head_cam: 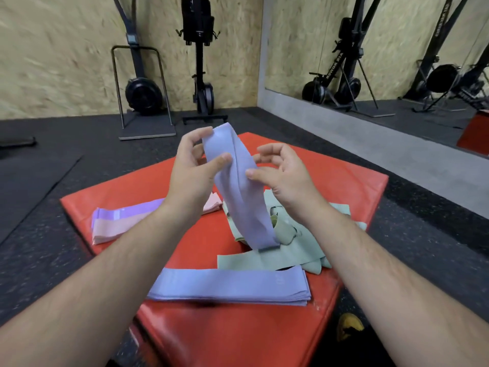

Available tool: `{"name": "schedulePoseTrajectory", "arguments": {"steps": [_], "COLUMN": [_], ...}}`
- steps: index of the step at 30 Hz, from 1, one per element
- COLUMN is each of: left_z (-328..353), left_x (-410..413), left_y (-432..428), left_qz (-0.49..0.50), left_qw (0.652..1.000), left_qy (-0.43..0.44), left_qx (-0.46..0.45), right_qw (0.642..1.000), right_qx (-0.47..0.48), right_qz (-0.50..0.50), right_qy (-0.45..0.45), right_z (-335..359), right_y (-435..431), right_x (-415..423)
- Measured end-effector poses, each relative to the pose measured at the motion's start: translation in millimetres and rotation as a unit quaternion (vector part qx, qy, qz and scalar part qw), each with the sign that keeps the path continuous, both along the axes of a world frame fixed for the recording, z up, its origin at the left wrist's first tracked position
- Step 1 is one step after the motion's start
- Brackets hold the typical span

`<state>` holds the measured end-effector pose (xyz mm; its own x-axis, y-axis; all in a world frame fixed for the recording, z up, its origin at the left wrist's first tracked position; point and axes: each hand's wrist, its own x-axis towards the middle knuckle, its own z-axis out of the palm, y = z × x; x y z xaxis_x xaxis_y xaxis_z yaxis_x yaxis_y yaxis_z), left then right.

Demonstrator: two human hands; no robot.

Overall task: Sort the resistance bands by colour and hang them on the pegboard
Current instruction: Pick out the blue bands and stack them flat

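At the bottom right of the frame a yellow shoe (350,325) stands beside the red pad (238,337), which lies on the dark rubber floor (39,260). Low in the centre, on the pad's near part, a stack of blue-lilac bands (230,286) lies flat. Just behind it, right of centre, is a loose heap of green bands (267,256), and at centre left a purple band (124,211) rests on some pink bands (111,229). Above them, in mid-frame, the left hand (193,168) pinches one blue-lilac band (238,192) near its top, thumb in front and fingers behind, and the band's lower end hangs down to the green heap. The right hand (285,173) has its thumb tip against the band's right edge and its fingers curled; I cannot tell whether it really grips. Across the top, black exercise machines (144,94) stand against a chipboard wall (53,62), with a mirror (397,49) at the upper right.
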<state>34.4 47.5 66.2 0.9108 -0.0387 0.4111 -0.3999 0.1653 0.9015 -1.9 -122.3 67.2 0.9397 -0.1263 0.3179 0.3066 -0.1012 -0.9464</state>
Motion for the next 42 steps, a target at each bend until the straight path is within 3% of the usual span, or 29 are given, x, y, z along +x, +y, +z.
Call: {"name": "schedulePoseTrajectory", "arguments": {"steps": [5, 11, 17, 19, 23, 28, 33, 38, 42], "left_z": [-4, -5, -3, -5, -3, -3, -5, -8, -4], "left_x": [-7, -10, -11, -8, -7, 1, -6, -8, -11], "left_y": [-1, -1, 0, -1, -2, 14, 18, 26, 39], "left_qz": [-0.028, 0.040, 0.095, 0.078, -0.037, 0.002, -0.003, 0.052, 0.076], "left_qw": [0.998, 0.989, 0.957, 0.964, 0.990, 0.985, 0.962, 0.917, 0.958], "left_qy": [-0.011, -0.011, -0.095, -0.061, 0.078, 0.014, -0.078, -0.118, -0.058], "left_qx": [0.052, 0.142, 0.256, 0.248, 0.107, 0.172, 0.260, 0.377, 0.272], "right_qw": [1.000, 0.998, 0.997, 0.998, 0.999, 1.000, 0.977, 0.979, 0.967], "right_qx": [-0.028, -0.061, -0.044, -0.042, -0.022, 0.006, -0.186, -0.183, -0.185], "right_qz": [0.003, -0.027, -0.054, -0.049, 0.002, 0.026, 0.089, 0.088, 0.160], "right_qy": [-0.003, -0.023, -0.027, -0.028, -0.035, -0.006, 0.057, 0.024, 0.068], "right_z": [-5, -11, -11, -12, -11, -9, -29, -35, -34], "right_y": [14, 25, 24, 24, 24, 19, 19, 28, 18], "right_x": [0, -2, 0, 0, -2, 4, 8, 10, 8]}}
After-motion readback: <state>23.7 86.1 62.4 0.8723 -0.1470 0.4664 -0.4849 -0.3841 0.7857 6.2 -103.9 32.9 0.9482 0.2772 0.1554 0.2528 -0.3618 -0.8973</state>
